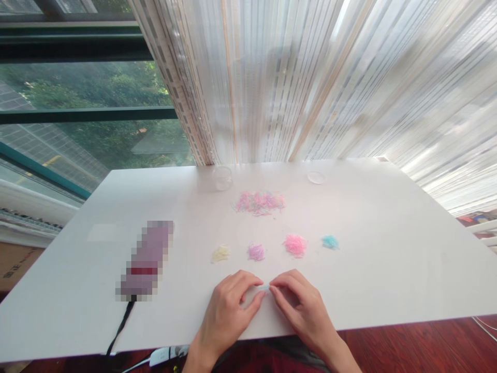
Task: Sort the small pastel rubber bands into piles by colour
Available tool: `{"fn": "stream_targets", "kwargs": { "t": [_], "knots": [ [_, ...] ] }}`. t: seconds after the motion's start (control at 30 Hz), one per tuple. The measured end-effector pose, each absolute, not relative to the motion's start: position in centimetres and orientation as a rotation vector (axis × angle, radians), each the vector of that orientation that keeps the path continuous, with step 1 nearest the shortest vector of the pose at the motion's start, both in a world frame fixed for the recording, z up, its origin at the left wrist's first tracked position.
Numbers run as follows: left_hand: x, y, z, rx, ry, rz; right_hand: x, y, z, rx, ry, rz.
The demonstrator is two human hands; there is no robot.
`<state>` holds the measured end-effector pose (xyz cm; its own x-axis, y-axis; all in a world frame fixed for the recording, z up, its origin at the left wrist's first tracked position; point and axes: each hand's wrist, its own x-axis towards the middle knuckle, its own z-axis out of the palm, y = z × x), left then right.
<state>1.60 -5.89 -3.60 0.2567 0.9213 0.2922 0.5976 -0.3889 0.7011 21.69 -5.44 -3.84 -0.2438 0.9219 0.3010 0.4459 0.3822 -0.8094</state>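
Observation:
My left hand (229, 308) and my right hand (301, 305) meet over the table's near edge, thumbs and forefingers closed around a tiny pale blue piece (265, 288) between the fingertips. Beyond them, four small heaps of thin strands form a row: pale yellow (220, 254), lilac (256, 252), pink (295, 245) and turquoise (330, 242). Farther back spreads a larger heap of mixed colours (259, 202). The piece is mostly hidden by my fingertips.
On the white table (388, 259), a clear round container (222, 178) and a clear lid (316, 177) are at the back. A blurred purple object (147, 259) with a black strap lies left. A curtain (272, 77) hangs behind; a power strip (165, 355) is below the near edge.

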Motion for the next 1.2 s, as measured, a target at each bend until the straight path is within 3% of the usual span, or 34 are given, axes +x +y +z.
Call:
{"fn": "stream_targets", "kwargs": {
  "t": [1.2],
  "knots": [
    [1.03, -6.21, -3.90, 2.110, 1.252, 1.019, 21.82, -5.77, -3.97, -1.075, -1.805, 0.766]
  ]
}}
